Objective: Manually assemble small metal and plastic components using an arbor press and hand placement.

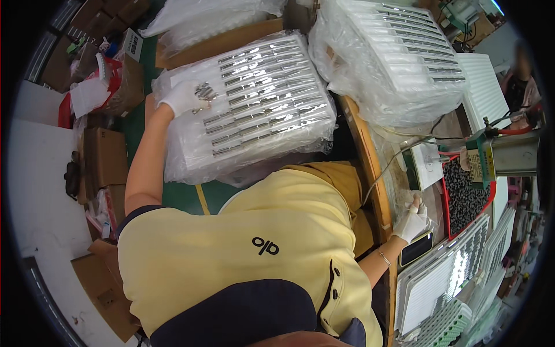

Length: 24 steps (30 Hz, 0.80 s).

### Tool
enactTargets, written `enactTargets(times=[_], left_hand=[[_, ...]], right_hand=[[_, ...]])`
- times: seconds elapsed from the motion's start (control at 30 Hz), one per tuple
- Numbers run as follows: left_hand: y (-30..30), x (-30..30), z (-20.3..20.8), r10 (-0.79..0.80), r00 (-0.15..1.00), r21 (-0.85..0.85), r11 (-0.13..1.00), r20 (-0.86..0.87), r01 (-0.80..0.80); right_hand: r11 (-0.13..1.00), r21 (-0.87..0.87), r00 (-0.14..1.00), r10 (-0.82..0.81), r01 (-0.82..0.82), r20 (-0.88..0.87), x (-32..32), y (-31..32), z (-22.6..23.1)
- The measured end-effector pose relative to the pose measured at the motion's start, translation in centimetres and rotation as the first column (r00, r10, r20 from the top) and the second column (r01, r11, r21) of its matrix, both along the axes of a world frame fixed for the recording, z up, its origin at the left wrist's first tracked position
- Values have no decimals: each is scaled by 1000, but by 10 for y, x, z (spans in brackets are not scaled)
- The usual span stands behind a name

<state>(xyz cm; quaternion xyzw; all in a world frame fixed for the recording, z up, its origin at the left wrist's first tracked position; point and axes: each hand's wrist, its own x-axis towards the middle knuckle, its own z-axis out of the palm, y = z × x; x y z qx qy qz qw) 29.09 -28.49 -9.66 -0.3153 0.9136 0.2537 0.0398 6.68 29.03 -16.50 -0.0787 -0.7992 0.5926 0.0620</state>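
My left hand (184, 99), in a white glove with bare fingertips, is closed around a bunch of short shiny metal pieces (204, 92). It is over the left part of a white tray (199, 139) wrapped in clear plastic. Rows of slim silver metal rods (263, 95) lie in the tray's grooves, to the right of that hand. On the workbench rests my right hand (411, 223), also gloved, its fingers extended and nothing visible in them. A dark-screened phone (416, 248) lies beside its wrist.
A second plastic-wrapped stack of trays (399, 63) stands at the upper right. Farther right, a red bin (467, 194) holds small black parts, next to a bench fixture (483, 156). White ribbed trays (439, 277) lie at the lower right. Cardboard boxes (104, 156) line the left.
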Motion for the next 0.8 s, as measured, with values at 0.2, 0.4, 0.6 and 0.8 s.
enactTargets(times=[0.2,0.4,0.6,0.8], left_hand=[[-3,-10,-20,-301,950,-22,952,86,304],[-11,-9,-26,-304,951,-86,947,60,309],[-14,-14,-30,-89,995,-137,986,35,93],[-15,-21,-47,-43,992,-379,925,-121,-6]], right_hand=[[988,-43,988,-149,151,49,-1,3,-13],[986,87,989,-144,140,39,2,0,-10],[982,149,993,-117,113,19,2,0,-12],[990,65,991,-130,128,22,2,2,-16]])
